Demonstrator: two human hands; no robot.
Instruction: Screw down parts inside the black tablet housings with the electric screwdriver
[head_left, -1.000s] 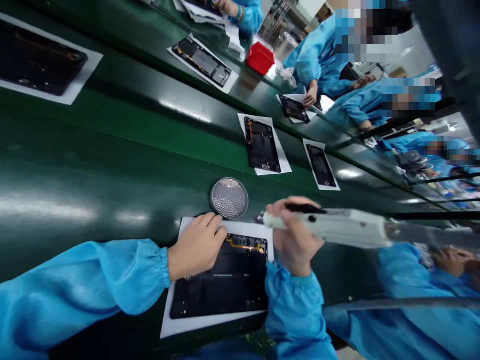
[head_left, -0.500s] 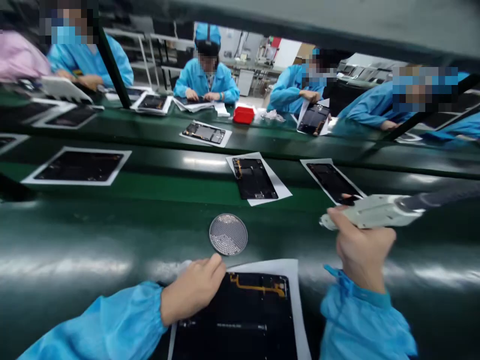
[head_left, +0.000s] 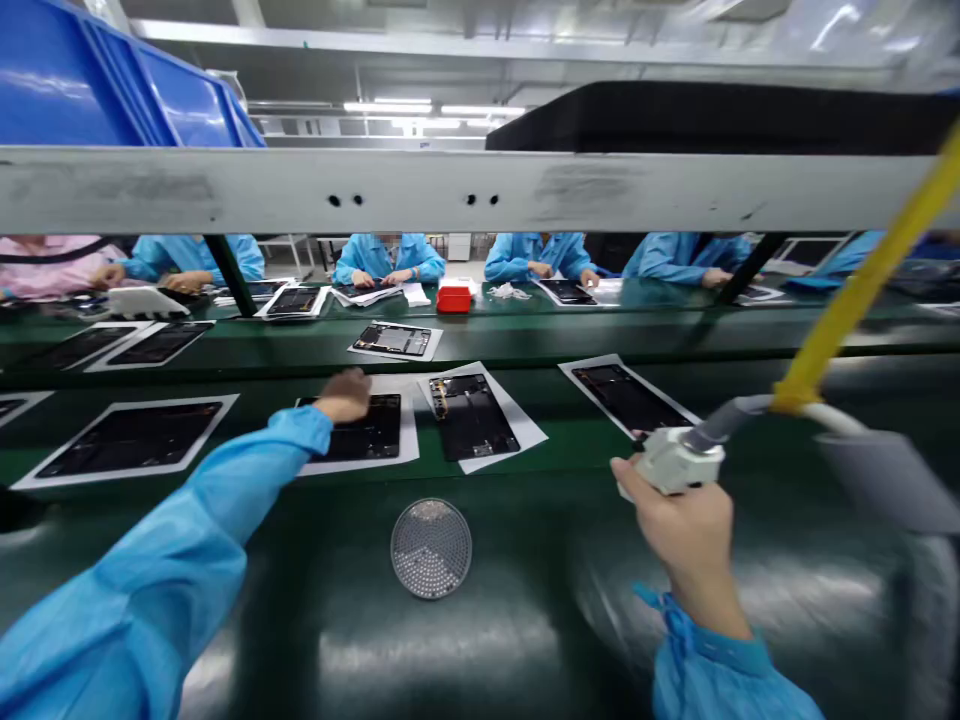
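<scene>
My left hand (head_left: 346, 396) is stretched far forward over the upper edge of a black tablet housing (head_left: 375, 432) on white paper. Its fingers are curled at that edge and slightly blurred; the fingertips are hidden. My right hand (head_left: 679, 520) is wrapped around an off-white electric screwdriver (head_left: 679, 462), held above the bench at the right. The driver's tip is hidden. A grey cable and a yellow strap (head_left: 862, 290) run up from the tool. Between my hands, nearer to me, lies a round dimpled screw plate (head_left: 431, 548) with small bits on it.
More tablet housings lie on paper along the green belt: one to the left (head_left: 131, 438), one close by (head_left: 472, 415), one to the right (head_left: 626, 395). Co-workers in blue (head_left: 390, 260) sit opposite, near a red box (head_left: 454, 297). A white beam (head_left: 412, 190) crosses above.
The tablet housing has gone from the bench before me to the belt at the forward left, along with my left hand. My right hand still holds the screwdriver, now turned. The view has tilted up.
</scene>
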